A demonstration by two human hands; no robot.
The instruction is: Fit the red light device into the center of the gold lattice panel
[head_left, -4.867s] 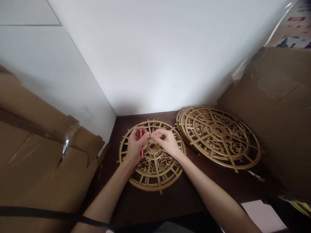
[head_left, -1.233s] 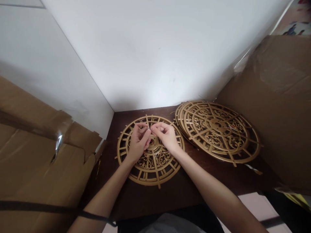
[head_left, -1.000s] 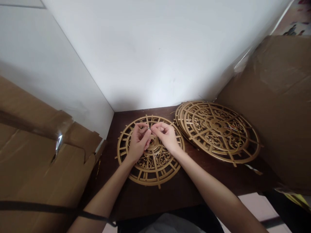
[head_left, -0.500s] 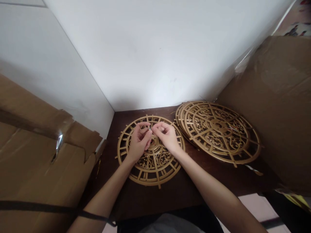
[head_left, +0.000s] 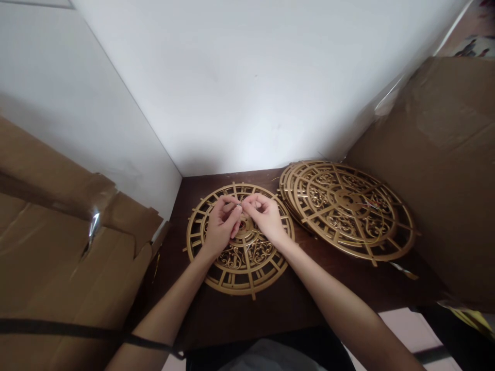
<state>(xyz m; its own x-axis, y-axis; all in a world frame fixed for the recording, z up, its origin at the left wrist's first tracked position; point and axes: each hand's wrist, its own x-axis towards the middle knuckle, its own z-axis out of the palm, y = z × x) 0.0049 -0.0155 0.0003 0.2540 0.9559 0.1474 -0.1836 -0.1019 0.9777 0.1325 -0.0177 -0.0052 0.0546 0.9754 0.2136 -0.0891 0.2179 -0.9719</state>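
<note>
A round gold openwork wheel (head_left: 251,281), with spokes and scrolled ornament, lies on the dark brown table (head_left: 247,322). Over its centre, my left hand (head_left: 223,224) and my right hand (head_left: 265,216) meet with fingertips almost touching. Both hands are closed in a pinch. Something tiny and pale shows between the fingertips, too small to make out. Part of the wheel's hub and its upper ornament are hidden behind my hands.
To the right, several similar gold wheels (head_left: 371,252) lie in an overlapping stack, with thin wires near the top one's hub. Cardboard stands at the left (head_left: 58,288) and right (head_left: 436,196). A white wall (head_left: 251,93) rises behind. A black strap (head_left: 69,330) crosses the lower left.
The left fingers have curled in slightly toward the right fingertips. Otherwise both hands stay over the wheel's centre, and the wheels have not moved.
</note>
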